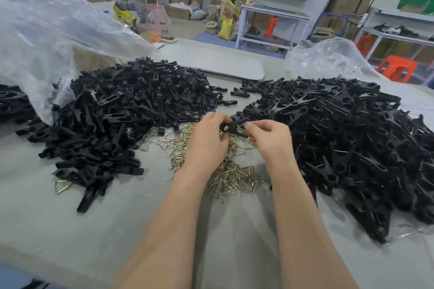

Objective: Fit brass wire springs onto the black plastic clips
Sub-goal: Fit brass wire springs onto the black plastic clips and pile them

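Both hands were raised just above the grey surface (94, 218), and between them they held one black clip (234, 125). The left hand (207, 135) gripped the round end of the clip with curled fingers. The right hand (267, 135) pinched the opposite end between thumb and fingertips. The clip lay roughly level, bridging the gap between the two hands. Whether a spring was already seated on it could not be told.

Directly below and nearer the person than both hands lay a loose heap of brass springs (232, 176), spread flat on the surface. To the left of the left hand stood a large pile of black clip parts (122, 110), its near edge touching the heap of springs. To the right of the right hand stood a second pile of black clips (340, 136), in which thin wire glints were visible.

A clear plastic bag (47, 30) lay beyond the left pile, partly over it. Another crumpled plastic sheet (328, 58) lay beyond the right pile. A single stray spring (62, 186) lay well to the left of the left hand, at the near edge of the left pile.
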The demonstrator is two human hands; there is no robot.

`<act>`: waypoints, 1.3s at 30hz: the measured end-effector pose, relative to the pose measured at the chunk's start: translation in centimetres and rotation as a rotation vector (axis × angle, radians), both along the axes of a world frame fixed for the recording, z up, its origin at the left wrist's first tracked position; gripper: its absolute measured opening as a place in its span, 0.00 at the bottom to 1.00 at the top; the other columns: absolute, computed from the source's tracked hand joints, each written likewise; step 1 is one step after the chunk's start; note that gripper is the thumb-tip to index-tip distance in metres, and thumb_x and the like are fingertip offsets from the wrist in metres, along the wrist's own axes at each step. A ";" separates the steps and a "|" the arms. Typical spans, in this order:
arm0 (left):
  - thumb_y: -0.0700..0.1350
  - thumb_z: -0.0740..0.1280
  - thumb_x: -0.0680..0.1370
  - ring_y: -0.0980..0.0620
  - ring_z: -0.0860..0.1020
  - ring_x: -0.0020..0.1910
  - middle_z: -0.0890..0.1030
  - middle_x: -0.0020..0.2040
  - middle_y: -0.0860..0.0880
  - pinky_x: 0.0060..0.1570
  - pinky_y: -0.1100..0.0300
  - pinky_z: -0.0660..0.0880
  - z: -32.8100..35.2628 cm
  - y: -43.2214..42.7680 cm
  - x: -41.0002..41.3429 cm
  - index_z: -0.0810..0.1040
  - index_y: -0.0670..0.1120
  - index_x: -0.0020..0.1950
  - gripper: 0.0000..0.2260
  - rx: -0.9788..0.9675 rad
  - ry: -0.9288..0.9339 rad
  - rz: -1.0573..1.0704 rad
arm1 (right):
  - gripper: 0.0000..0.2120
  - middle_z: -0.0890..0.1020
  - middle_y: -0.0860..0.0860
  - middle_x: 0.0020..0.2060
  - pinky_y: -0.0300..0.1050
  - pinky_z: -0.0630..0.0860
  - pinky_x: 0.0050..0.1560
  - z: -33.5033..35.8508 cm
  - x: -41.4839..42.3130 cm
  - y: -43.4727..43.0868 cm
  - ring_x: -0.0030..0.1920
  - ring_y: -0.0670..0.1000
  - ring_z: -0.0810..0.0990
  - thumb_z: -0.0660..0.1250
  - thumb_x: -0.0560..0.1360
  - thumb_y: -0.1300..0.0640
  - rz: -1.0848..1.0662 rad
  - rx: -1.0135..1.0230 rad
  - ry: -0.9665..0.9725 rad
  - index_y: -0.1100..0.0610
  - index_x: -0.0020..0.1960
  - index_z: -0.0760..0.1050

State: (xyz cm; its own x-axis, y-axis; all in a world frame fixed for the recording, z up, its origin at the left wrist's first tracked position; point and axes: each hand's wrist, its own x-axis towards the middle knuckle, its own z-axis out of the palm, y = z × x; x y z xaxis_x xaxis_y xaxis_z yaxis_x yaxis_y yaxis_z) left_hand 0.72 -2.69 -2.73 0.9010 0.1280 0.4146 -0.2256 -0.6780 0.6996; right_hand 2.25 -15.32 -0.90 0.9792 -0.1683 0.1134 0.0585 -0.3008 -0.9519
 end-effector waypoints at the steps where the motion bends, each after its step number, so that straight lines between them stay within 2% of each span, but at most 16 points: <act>1: 0.37 0.67 0.76 0.58 0.70 0.49 0.72 0.50 0.57 0.52 0.66 0.67 0.0 0.0 0.0 0.77 0.48 0.57 0.12 0.004 -0.001 -0.002 | 0.09 0.80 0.48 0.29 0.50 0.77 0.46 0.0 0.0 0.0 0.33 0.47 0.76 0.71 0.73 0.56 -0.008 -0.007 0.001 0.49 0.35 0.78; 7: 0.38 0.68 0.75 0.57 0.71 0.48 0.74 0.50 0.56 0.49 0.64 0.66 0.0 0.0 -0.1 0.77 0.48 0.55 0.10 0.022 -0.010 -0.038 | 0.09 0.77 0.47 0.27 0.45 0.73 0.41 -0.1 0.1 -0.2 0.32 0.47 0.74 0.71 0.72 0.57 0.008 -0.035 0.005 0.50 0.34 0.78; 11: 0.39 0.69 0.75 0.55 0.72 0.49 0.73 0.48 0.58 0.50 0.60 0.69 0.1 0.1 -0.3 0.78 0.50 0.53 0.09 0.031 0.002 -0.082 | 0.08 0.74 0.47 0.24 0.46 0.70 0.39 0.1 0.1 -0.9 0.31 0.48 0.71 0.71 0.72 0.60 0.060 0.015 0.067 0.55 0.34 0.78; 15: 0.41 0.70 0.75 0.54 0.73 0.50 0.71 0.45 0.60 0.50 0.59 0.70 0.2 0.1 -0.4 0.78 0.52 0.52 0.09 0.046 0.043 -0.120 | 0.09 0.75 0.48 0.25 0.47 0.70 0.41 0.0 0.3 -1.5 0.32 0.48 0.71 0.71 0.71 0.61 0.102 -0.054 0.094 0.55 0.32 0.77; 19: 0.40 0.70 0.74 0.53 0.75 0.50 0.75 0.49 0.56 0.52 0.58 0.72 0.3 0.1 -0.4 0.79 0.50 0.53 0.09 0.075 0.027 -0.155 | 0.08 0.75 0.49 0.26 0.43 0.69 0.37 -0.1 0.6 -2.0 0.31 0.48 0.71 0.71 0.71 0.61 0.116 -0.037 0.111 0.57 0.33 0.78; 23: 0.42 0.71 0.74 0.56 0.73 0.47 0.74 0.46 0.58 0.48 0.64 0.68 0.6 0.4 -0.6 0.79 0.50 0.52 0.09 0.048 0.040 -0.205 | 0.05 0.74 0.51 0.28 0.35 0.71 0.32 0.0 0.6 -2.9 0.29 0.46 0.70 0.71 0.73 0.63 0.209 0.140 0.212 0.61 0.38 0.78; 26: 0.43 0.72 0.74 0.55 0.77 0.47 0.78 0.45 0.57 0.52 0.61 0.74 1.1 0.7 -0.9 0.78 0.53 0.48 0.07 -0.101 0.106 -0.296 | 0.07 0.75 0.51 0.30 0.33 0.73 0.31 0.3 0.3 -3.6 0.28 0.44 0.72 0.73 0.70 0.58 0.326 0.368 0.302 0.60 0.39 0.77; 29: 0.44 0.73 0.73 0.53 0.79 0.44 0.80 0.42 0.50 0.51 0.55 0.78 1.9 0.6 -1.4 0.79 0.54 0.47 0.07 -0.278 0.163 -0.391 | 0.20 0.75 0.50 0.30 0.35 0.74 0.30 0.3 0.1 -3.7 0.28 0.45 0.73 0.73 0.62 0.45 0.492 0.616 0.460 0.59 0.44 0.75; 31: 0.43 0.73 0.72 0.54 0.78 0.44 0.80 0.42 0.51 0.52 0.56 0.76 2.3 0.6 -1.6 0.79 0.52 0.47 0.07 -0.325 0.134 -0.418 | 0.29 0.77 0.51 0.31 0.37 0.75 0.29 0.0 -0.1 -3.3 0.29 0.46 0.75 0.70 0.62 0.38 0.606 0.657 0.539 0.60 0.50 0.73; 33: 0.44 0.73 0.72 0.58 0.78 0.48 0.81 0.46 0.54 0.53 0.61 0.73 2.4 0.6 -1.7 0.79 0.54 0.46 0.07 -0.341 0.108 -0.416 | 0.33 0.80 0.52 0.31 0.38 0.76 0.29 -0.2 -0.3 -2.9 0.29 0.48 0.78 0.68 0.64 0.34 0.719 0.670 0.545 0.61 0.53 0.73; 36: 0.44 0.73 0.72 0.66 0.75 0.48 0.80 0.48 0.58 0.52 0.65 0.68 2.6 0.6 -1.8 0.78 0.58 0.45 0.09 -0.350 0.091 -0.407 | 0.28 0.77 0.50 0.28 0.36 0.72 0.27 -0.3 -0.4 -2.0 0.26 0.46 0.74 0.71 0.62 0.38 0.768 0.759 0.455 0.62 0.48 0.80; 39: 0.43 0.73 0.73 0.60 0.77 0.54 0.81 0.52 0.54 0.60 0.58 0.72 2.7 0.4 -1.8 0.79 0.55 0.49 0.10 -0.371 0.107 -0.439 | 0.21 0.70 0.47 0.23 0.34 0.65 0.24 -0.5 -0.5 -1.2 0.22 0.44 0.66 0.73 0.61 0.43 0.732 0.863 0.393 0.60 0.40 0.82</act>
